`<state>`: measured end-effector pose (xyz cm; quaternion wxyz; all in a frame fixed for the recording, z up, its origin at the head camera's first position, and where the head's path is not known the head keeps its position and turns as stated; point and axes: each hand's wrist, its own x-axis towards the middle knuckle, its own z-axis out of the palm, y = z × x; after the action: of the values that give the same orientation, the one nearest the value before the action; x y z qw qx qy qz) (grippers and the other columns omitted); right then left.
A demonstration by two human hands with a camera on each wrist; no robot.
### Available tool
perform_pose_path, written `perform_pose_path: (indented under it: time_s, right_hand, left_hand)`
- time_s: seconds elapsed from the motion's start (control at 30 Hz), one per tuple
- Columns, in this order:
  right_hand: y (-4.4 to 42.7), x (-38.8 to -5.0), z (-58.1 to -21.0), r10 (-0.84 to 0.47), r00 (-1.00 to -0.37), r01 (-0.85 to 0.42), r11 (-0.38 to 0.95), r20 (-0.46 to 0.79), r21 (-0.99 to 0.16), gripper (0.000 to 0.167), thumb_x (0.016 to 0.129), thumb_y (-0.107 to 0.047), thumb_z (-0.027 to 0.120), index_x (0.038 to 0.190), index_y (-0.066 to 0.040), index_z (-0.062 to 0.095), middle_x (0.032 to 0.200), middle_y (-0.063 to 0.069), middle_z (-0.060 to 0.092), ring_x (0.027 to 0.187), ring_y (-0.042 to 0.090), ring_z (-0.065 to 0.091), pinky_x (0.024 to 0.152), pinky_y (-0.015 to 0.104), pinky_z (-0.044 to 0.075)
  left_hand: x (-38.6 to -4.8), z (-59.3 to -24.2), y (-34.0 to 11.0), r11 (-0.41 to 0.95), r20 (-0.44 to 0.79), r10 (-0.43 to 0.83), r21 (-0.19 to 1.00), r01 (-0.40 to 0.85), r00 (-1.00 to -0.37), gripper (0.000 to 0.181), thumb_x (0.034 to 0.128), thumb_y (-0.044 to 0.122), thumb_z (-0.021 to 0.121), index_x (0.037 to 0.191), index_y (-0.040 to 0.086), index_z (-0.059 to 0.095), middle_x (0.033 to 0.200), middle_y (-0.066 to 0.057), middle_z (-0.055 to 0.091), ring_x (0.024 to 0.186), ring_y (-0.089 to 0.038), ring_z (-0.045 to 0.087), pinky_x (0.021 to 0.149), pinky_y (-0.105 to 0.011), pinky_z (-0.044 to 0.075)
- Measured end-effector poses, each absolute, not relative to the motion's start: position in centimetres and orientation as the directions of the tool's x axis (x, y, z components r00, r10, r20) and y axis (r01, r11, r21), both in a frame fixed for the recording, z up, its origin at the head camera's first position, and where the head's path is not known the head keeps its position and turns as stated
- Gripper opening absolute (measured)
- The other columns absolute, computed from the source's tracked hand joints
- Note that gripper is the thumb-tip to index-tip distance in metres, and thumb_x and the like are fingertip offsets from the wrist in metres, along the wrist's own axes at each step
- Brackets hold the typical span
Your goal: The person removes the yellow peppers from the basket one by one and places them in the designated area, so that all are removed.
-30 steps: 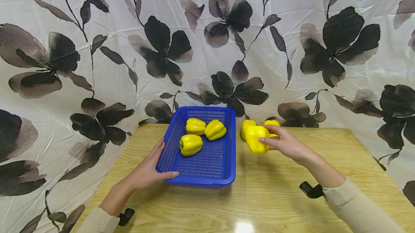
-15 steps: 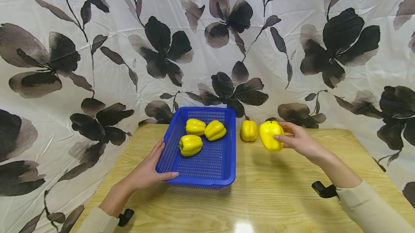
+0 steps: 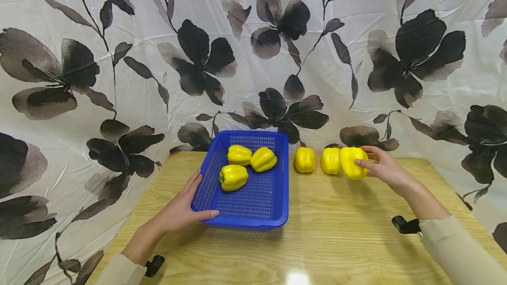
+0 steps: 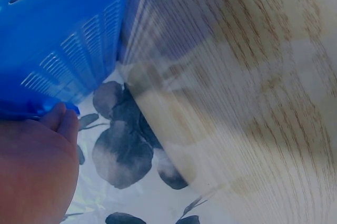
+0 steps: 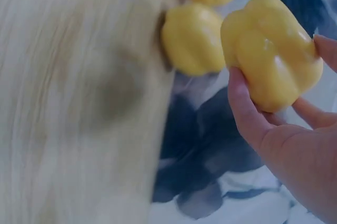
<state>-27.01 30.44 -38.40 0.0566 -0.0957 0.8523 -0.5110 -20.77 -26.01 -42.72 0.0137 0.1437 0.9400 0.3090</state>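
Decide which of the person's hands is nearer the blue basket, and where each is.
Left. The left hand holds the blue basket at its near left corner; the right hand is apart from it, to its right, holding a pepper past two other peppers.

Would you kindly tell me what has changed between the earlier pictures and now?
The right hand carried its pepper rightward, away from the basket and past the two loose peppers, which now show plainly; it kept its grip. Unchanged: the left hand holds the basket, with three peppers inside.
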Motion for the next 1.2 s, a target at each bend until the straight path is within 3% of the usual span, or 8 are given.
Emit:
perform_pose_path:
  time_s: [0.33,0.53,0.73,1.0,1.1,1.2]
  right_hand:
    - [32.7,-29.1,-40.5,-0.169,-0.983,-0.014,0.433,-0.065,-0.901,0.076,0.108,-0.027,0.053,0.157,0.013,0.012,0.155,0.042,0.024,0.135,0.046,0.04,0.094,0.037,0.054]
    - [33.2,-30.1,-41.8,-0.15,-0.983,0.034,0.408,-0.104,-0.913,0.078,0.109,-0.03,0.051,0.158,0.013,0.009,0.157,0.042,0.02,0.133,0.041,0.042,0.089,0.032,0.055]
    - [33.2,-31.1,-42.7,-0.123,-0.986,0.054,0.412,-0.115,-0.91,0.079,0.108,-0.032,0.052,0.159,0.011,0.009,0.158,0.04,0.019,0.132,0.04,0.042,0.089,0.038,0.055]
    - [33.8,-32.5,-43.8,-0.114,-0.982,0.093,0.412,-0.152,-0.907,0.079,0.109,-0.032,0.05,0.161,0.007,0.006,0.159,0.039,0.018,0.117,0.029,0.049,0.085,0.037,0.055]
    - [34.2,-32.8,-44.0,-0.129,-0.977,0.108,0.386,-0.169,-0.916,0.078,0.11,-0.03,0.047,0.16,0.008,0.001,0.16,0.04,0.012,0.128,0.037,0.045,0.094,0.038,0.053]
    - [34.4,-33.0,-44.2,-0.139,-0.971,0.133,0.357,-0.194,-0.925,0.076,0.111,-0.028,0.044,0.16,0.007,-0.003,0.161,0.041,0.007,0.143,0.046,0.031,0.108,0.045,0.046]
  left_hand:
    - [-20.8,-42.6,-26.0,0.764,0.068,0.282,0.588,0.266,-0.957,0.122,0.082,0.055,0.081,0.165,0.007,0.006,0.172,-0.012,0.0,0.152,-0.047,0.018,0.113,-0.071,0.027]
    - [-20.7,-42.8,-26.1,0.761,0.069,0.284,0.591,0.268,-0.956,0.124,0.0807,0.058,0.08,0.165,0.007,0.005,0.172,-0.011,0.0,0.152,-0.047,0.019,0.113,-0.07,0.027]
    - [-20.8,-42.9,-26.1,0.761,0.069,0.279,0.593,0.264,-0.958,0.125,0.0799,0.061,0.08,0.165,0.008,0.006,0.172,-0.01,0.0,0.152,-0.046,0.02,0.113,-0.07,0.028]
    - [-20.9,-43.0,-26.1,0.764,0.063,0.276,0.591,0.258,-0.959,0.124,0.0805,0.059,0.081,0.165,0.008,0.006,0.172,-0.01,0.0,0.153,-0.045,0.018,0.114,-0.07,0.027]
    - [-20.9,-43.0,-26.1,0.766,0.056,0.272,0.592,0.251,-0.961,0.123,0.081,0.057,0.081,0.165,0.008,0.005,0.172,-0.01,-0.001,0.153,-0.046,0.018,0.114,-0.07,0.027]
    - [-20.9,-42.9,-26.0,0.767,0.053,0.271,0.592,0.249,-0.961,0.123,0.081,0.057,0.081,0.165,0.008,0.005,0.172,-0.01,-0.001,0.153,-0.046,0.018,0.114,-0.07,0.027]
